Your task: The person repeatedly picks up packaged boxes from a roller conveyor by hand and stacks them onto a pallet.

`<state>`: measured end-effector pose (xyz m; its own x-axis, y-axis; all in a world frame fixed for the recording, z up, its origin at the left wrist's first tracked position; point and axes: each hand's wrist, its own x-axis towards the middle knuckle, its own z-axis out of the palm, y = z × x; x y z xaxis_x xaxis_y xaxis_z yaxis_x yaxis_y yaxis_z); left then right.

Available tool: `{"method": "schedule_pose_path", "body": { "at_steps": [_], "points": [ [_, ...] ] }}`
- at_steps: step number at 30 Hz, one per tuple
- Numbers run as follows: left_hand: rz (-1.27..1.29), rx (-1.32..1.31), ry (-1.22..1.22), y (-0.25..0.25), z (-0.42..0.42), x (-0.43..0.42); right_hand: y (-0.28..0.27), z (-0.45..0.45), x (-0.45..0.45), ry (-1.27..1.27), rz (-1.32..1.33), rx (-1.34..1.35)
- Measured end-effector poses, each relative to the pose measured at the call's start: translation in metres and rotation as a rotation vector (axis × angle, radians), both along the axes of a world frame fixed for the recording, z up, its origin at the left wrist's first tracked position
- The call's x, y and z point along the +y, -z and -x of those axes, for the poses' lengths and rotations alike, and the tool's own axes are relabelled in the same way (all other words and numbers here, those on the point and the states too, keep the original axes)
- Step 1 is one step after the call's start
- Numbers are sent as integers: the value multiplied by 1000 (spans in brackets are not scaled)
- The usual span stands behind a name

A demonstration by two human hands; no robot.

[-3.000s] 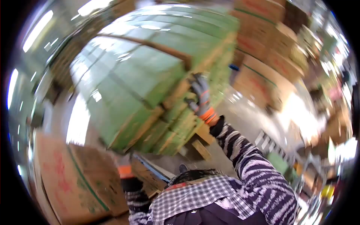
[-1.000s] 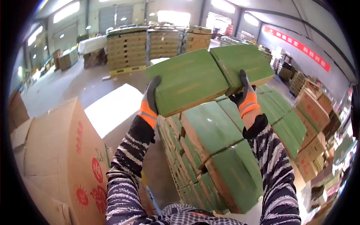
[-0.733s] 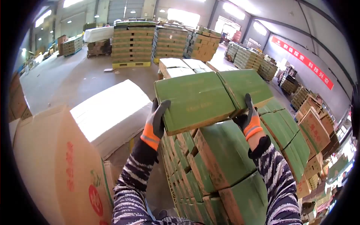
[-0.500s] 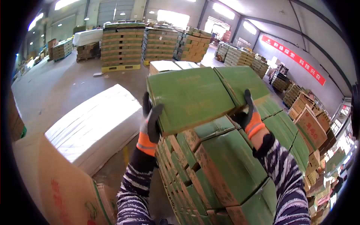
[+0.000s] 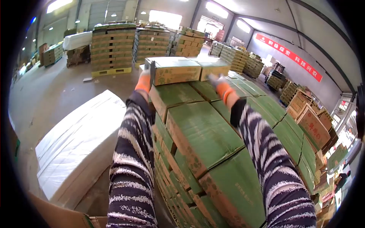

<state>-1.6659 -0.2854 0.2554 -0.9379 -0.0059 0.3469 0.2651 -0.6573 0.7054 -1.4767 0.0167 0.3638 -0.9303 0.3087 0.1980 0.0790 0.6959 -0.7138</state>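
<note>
Two boxes rest side by side on the far end of a large stack of green-topped boxes [image 5: 205, 133]. The left box [image 5: 176, 74] and the right box [image 5: 214, 68] have bright, glaring tops and brown front faces. My left hand [image 5: 146, 78], in a grey glove with an orange cuff, is at the left end of the left box, fingers stretched along it. In a matching glove, my right hand [image 5: 220, 84] is by the lower front of the right box; its fingers are smeared by motion.
A long white-wrapped block [image 5: 80, 144] lies left of the stack. Part of a brown carton [image 5: 57, 212] shows at bottom left. Brown cartons [image 5: 313, 127] stand at right. Tall pallet stacks [image 5: 112, 49] rise behind, below a red banner [image 5: 289, 55] on the wall.
The two boxes have gone from being held up in my hands to resting on the far end of the stack. Both arms now reach farther forward. My right hand has shifted left in view.
</note>
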Motion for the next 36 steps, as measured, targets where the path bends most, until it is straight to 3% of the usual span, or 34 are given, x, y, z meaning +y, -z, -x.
{"method": "schedule_pose_path", "body": {
  "at_steps": [2,3,4,6,10,12,14,16,17,18,20,21,23,27,28,29,30,31,32,34,36],
  "points": [
    [814,245,-579,6,-23,17,55,-30,-10,58,-590,79],
    [959,152,-578,-4,-38,12,63,-58,-19,-12,-825,13],
    [908,194,-621,-4,-35,16,74,-68,-18,-118,-742,29],
    [1140,-98,-893,-17,-48,27,72,-75,-23,-73,-762,185],
    [1021,89,-973,-15,-80,50,70,-76,-24,-145,-791,239],
    [1328,-17,-1335,-19,-129,57,74,-73,-27,-31,-982,419],
    [1153,186,-1089,-20,-153,49,36,-79,-50,-103,-1157,117],
    [932,409,-767,-25,-212,37,69,-52,-49,-270,-1304,513],
    [837,467,-608,-18,-248,43,60,-98,-63,-384,-1174,808],
    [766,478,-470,-7,-289,56,29,-178,-66,-611,-983,771],
    [698,433,-199,28,-374,81,-20,-320,-51,-864,-1091,634],
    [697,386,-79,50,-418,92,-19,-383,-5,-756,-1080,545],
    [743,290,165,95,-504,112,-35,-510,86,-833,-802,585],
    [858,129,661,156,-650,149,34,-827,214,603,-186,693],
    [872,107,772,161,-684,161,103,-884,232,1014,-144,919],
    [877,90,877,164,-717,173,192,-949,247,1568,-223,534],
    [881,79,968,164,-749,187,305,-1019,265,1687,-227,351],
    [854,81,1050,157,-780,201,353,-1034,251,1917,93,218],
    [815,98,1131,149,-811,220,398,-1046,236,2084,447,38],
    [633,136,1302,125,-869,256,426,-1060,227,1725,2,-640],
    [363,166,1506,100,-919,288,474,-1093,234,1361,-260,-676]
  ]
}}
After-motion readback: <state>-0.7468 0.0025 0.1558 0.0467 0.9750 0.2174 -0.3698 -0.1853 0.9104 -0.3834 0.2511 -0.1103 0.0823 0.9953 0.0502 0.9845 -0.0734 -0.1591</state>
